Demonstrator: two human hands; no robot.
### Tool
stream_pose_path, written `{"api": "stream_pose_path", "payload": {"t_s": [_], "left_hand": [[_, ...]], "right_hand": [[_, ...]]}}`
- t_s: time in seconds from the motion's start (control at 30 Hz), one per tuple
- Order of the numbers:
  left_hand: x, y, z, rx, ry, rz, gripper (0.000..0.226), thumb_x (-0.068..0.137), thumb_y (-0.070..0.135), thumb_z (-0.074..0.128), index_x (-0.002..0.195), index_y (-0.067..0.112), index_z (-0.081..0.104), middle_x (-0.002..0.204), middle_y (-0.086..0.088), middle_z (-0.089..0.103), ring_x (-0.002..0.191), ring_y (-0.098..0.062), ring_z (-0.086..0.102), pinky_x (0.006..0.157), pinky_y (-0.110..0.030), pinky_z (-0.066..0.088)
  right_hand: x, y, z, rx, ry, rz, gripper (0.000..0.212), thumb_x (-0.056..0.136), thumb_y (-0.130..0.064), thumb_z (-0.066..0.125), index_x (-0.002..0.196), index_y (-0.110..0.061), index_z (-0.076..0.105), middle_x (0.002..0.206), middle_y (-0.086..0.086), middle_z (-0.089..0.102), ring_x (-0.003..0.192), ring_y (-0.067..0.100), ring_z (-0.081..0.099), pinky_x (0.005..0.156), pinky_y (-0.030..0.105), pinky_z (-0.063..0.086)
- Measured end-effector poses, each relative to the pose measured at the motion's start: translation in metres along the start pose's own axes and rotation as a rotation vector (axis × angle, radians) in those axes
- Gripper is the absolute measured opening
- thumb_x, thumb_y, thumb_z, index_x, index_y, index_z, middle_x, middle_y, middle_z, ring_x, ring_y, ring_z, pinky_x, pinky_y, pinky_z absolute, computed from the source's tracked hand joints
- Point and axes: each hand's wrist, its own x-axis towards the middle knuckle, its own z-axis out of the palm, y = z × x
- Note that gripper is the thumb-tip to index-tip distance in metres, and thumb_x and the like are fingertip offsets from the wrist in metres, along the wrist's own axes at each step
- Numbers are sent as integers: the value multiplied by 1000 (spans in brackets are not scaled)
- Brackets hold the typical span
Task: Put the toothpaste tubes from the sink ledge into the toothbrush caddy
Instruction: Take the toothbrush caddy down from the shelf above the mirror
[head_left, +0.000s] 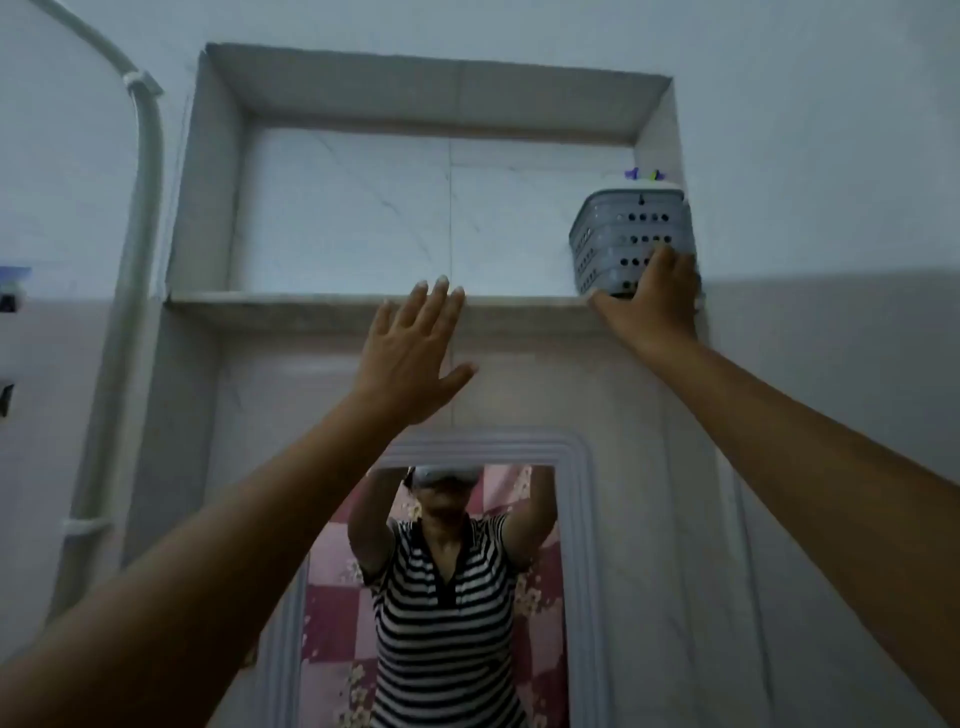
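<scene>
A grey perforated toothbrush caddy (626, 234) stands at the right end of a tiled wall niche, high above me. Purple and green tips (644, 174) stick out above its rim. My right hand (655, 301) is raised to it, fingers wrapped around its lower front corner. My left hand (410, 348) is lifted in front of the niche ledge (311, 300), fingers spread and holding nothing. No toothpaste tube shows anywhere in view.
The niche is a deep recess with marble-look tiles. Below it hangs a framed mirror (576, 519) that reflects a person in a striped shirt with both arms up. A grey pipe (148, 171) runs down the wall at the left.
</scene>
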Motion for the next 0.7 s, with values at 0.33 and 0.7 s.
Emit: {"api": "stream_pose_path", "payload": {"t_s": [0.33,0.7], "left_hand": [[5,-3,8,-142,14,-26,82,87,53,46,152,23,5,161,-6,13,149,-24,2,122,-47,4],[14,46,-57,-990,-96,-208,71,87,70,30,138,23,44,143,4,48,129,-12,44,107,-38,35]], "right_hand": [[42,-15,-13,-128,-59,300,124,48,-68,76,142,-14,17,137,18,41,123,35,41,102,52,33],[7,-24,-68,319,-96,154,105,45,-67,70,131,-17,36,127,10,45,120,28,46,99,52,48]]}}
